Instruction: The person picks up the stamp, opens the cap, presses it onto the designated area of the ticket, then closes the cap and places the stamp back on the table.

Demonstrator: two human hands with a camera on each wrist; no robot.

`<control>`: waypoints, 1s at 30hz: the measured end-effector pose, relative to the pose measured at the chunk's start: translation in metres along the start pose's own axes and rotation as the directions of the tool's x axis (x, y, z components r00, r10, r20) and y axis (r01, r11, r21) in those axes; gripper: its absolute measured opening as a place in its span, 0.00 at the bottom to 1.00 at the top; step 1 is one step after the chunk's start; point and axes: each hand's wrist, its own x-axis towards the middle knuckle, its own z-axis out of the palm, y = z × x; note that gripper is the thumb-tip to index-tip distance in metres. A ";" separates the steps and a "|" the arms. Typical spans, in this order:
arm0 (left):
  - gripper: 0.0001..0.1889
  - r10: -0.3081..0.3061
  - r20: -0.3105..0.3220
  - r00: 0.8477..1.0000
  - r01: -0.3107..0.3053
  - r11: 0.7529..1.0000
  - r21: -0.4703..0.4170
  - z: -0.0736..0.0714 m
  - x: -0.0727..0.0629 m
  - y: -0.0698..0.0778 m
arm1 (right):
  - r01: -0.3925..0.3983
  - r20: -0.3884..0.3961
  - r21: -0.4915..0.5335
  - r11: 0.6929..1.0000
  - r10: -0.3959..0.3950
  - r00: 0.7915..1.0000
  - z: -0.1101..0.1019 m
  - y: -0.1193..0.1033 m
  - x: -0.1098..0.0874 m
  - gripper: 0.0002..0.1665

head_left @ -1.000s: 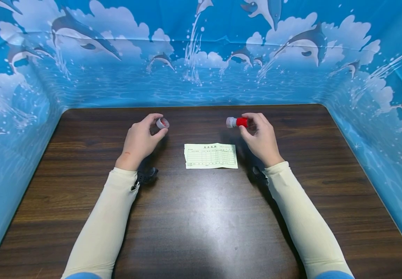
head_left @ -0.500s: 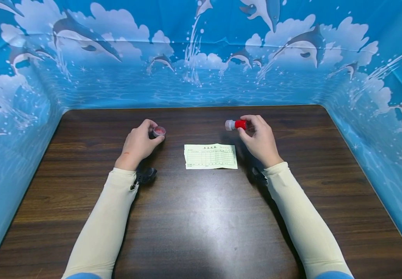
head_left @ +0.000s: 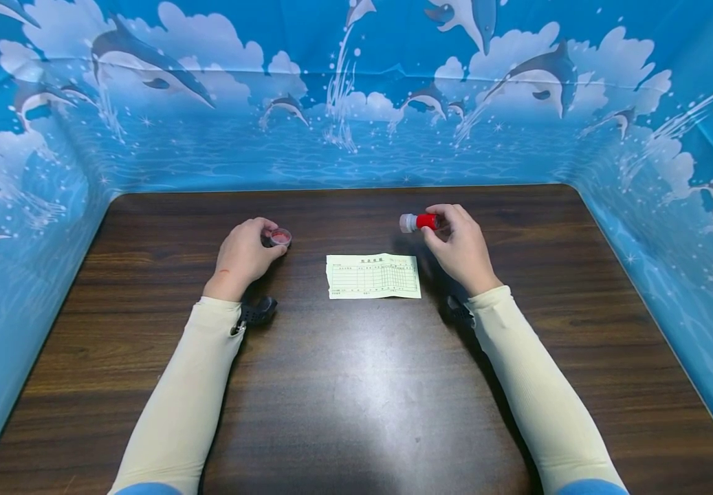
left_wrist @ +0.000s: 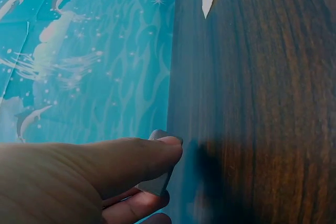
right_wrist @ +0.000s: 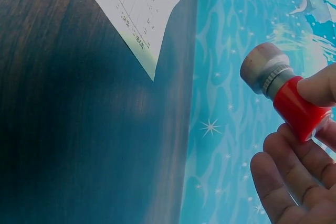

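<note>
My left hand point(head_left: 241, 258) pinches a small round clear cap point(head_left: 280, 238), reddish inside, between thumb and fingers. Its opening faces up toward the head camera. In the left wrist view the thumb covers much of the cap point(left_wrist: 155, 183). My right hand point(head_left: 463, 251) grips a small stamp by its red handle point(head_left: 427, 221). The stamp lies sideways in the fingers, its wide whitish end point(right_wrist: 262, 67) pointing left in the head view. Between the hands, a pale green printed form point(head_left: 373, 277) lies on the table; neither hand touches it.
The dark wooden table point(head_left: 356, 385) has a blue dolphin-print cloth point(head_left: 356, 161) rising along its back and sides. A black wrist strap point(head_left: 259, 313) sits at the left cuff, with a similar dark one point(head_left: 460, 311) at the right.
My left hand has come down slightly toward the table and nearer me, and the cap has tilted to face upward. My right hand with the stamp has barely shifted.
</note>
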 end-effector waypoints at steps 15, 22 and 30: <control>0.23 0.015 0.012 1.000 -0.015 1.000 0.010 0.003 -0.001 -0.007 | -0.016 0.029 0.009 1.000 0.016 0.999 -0.001 -0.001 0.000 0.21; 0.23 0.013 0.015 1.000 -0.013 1.000 0.008 0.004 0.000 -0.009 | -0.019 0.033 0.006 1.000 0.019 0.999 -0.001 0.000 0.000 0.21; 0.25 0.003 0.011 1.000 -0.003 1.000 0.007 0.004 0.001 -0.010 | -0.033 0.022 0.008 0.999 0.033 0.999 -0.002 0.000 0.000 0.23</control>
